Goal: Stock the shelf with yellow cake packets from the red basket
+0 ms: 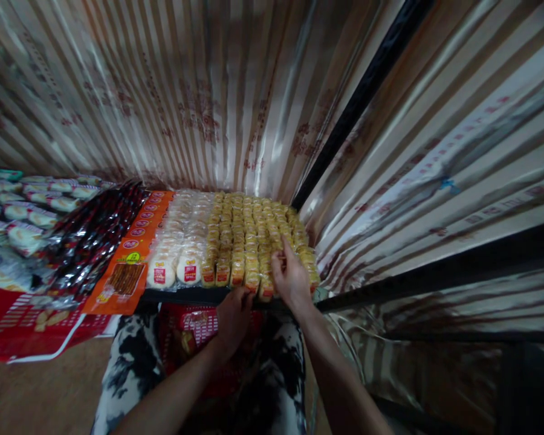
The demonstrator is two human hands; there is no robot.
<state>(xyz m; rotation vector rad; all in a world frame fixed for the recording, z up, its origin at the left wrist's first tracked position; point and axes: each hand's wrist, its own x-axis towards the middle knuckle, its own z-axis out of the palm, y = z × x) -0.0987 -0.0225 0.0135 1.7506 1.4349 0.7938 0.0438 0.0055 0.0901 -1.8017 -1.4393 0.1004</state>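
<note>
Rows of small yellow snack packets [249,232] fill the right part of a dark shelf [181,296]. My right hand [290,278] rests on the front rows of these packets, fingers curled over one near the shelf's front edge. My left hand [233,317] is just below the front edge, fingers bent up against the lowest yellow packets. Whether it holds one I cannot tell. To the left of the yellow rows lie white round cakes in clear wrappers [179,251].
Left of the cakes lie orange sausage packs [133,260], dark red-and-black packets [95,235] and green-white packets [27,211]. A red basket [194,335] sits on my lap in patterned trousers. Striped shiny sheeting [412,169] forms walls behind and to the right.
</note>
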